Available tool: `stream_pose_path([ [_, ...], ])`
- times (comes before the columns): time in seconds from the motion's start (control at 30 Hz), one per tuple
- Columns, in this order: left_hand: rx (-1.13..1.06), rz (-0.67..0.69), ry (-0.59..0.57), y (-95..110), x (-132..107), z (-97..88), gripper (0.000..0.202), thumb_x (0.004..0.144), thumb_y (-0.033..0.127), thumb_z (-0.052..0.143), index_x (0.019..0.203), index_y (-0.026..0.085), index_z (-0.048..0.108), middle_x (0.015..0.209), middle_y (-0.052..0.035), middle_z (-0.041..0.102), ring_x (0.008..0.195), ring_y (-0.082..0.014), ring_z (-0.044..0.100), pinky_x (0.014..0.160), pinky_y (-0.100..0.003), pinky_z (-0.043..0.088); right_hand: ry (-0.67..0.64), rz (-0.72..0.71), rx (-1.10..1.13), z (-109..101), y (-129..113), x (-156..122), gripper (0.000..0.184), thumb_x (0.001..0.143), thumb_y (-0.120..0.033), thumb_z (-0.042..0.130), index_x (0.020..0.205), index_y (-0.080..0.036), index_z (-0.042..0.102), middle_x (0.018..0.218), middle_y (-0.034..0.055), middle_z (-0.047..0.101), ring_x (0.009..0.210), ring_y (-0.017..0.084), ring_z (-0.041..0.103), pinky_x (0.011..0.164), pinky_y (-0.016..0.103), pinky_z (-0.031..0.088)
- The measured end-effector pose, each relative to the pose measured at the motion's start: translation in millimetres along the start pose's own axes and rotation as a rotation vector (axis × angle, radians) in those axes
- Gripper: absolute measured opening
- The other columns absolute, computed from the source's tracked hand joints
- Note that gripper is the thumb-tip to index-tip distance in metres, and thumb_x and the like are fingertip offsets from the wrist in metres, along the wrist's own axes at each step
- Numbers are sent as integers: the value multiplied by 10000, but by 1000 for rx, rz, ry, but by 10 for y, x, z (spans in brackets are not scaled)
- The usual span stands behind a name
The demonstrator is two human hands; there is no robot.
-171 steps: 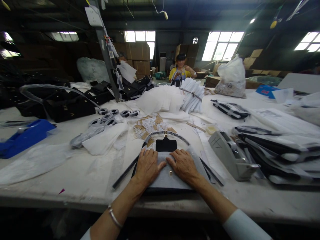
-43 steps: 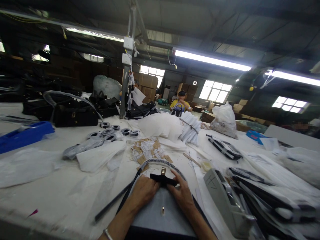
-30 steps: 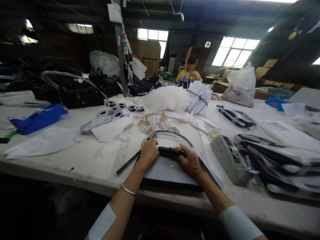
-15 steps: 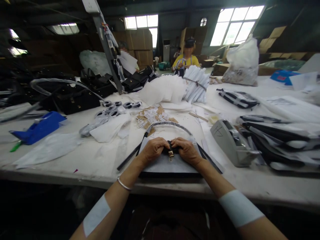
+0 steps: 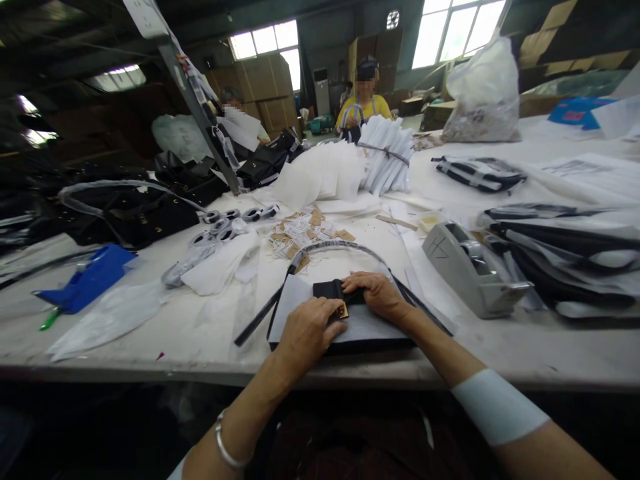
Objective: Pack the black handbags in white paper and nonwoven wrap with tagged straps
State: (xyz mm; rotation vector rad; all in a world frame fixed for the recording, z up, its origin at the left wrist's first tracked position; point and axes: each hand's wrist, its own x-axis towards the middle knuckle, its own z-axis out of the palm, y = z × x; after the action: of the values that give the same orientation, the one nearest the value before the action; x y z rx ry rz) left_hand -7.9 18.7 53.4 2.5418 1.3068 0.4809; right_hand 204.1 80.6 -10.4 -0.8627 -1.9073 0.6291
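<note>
A flat black handbag (image 5: 287, 313) wrapped in pale paper lies at the table's near edge. Its black flap (image 5: 326, 290) with a gold clasp (image 5: 343, 312) is folded down over the front, and its curved handle (image 5: 340, 248) arcs behind it. My left hand (image 5: 307, 332) rests on the bag's front with the fingers curled and the fingertips at the clasp. Pressing down on the flap's right part is my right hand (image 5: 379, 295), fingers curled over it. A black strap (image 5: 260, 319) runs out to the left.
A grey tape dispenser (image 5: 467, 270) stands right of the bag. Wrapped black bags (image 5: 560, 263) pile at the right. Paper tags (image 5: 300, 235), tape rolls (image 5: 225, 223), white pouches (image 5: 345, 175) and a blue dispenser (image 5: 87, 280) lie beyond. Two people work at the far side.
The flap, raised upright earlier, has been folded down over the bag's front. My left hand slid toward me onto the clasp; my right hand stays on the flap. The view dipped.
</note>
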Motion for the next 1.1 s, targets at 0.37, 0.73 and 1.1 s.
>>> stream_pose_path([
  [0.37,-29,329,360,-49,-122,304,254,948,123,498,1150,214,622,1146,-57,700,1124,-161,628,955,-295,527,7,-24,39,16,31,-23,506,613,30,336,801,-222,733,808,-17,759,899,147,722,1060,441,442],
  [0.73,-131,259,250,-127,-203,364,312,924,157,542,1228,191,603,1264,-72,660,1208,-175,595,1042,-328,501,-252,124,126,-158,-271,57,383,777,-82,567,1097,-235,711,1088,38,704,1071,201,620,1017,398,449],
  [1.1,228,180,104,8,-309,258,418,915,425,569,1314,304,551,1367,-28,591,1280,-310,514,1062,-577,409,-114,53,-10,4,-162,-8,209,819,-87,629,914,-238,737,949,29,709,933,175,629,887,338,489],
])
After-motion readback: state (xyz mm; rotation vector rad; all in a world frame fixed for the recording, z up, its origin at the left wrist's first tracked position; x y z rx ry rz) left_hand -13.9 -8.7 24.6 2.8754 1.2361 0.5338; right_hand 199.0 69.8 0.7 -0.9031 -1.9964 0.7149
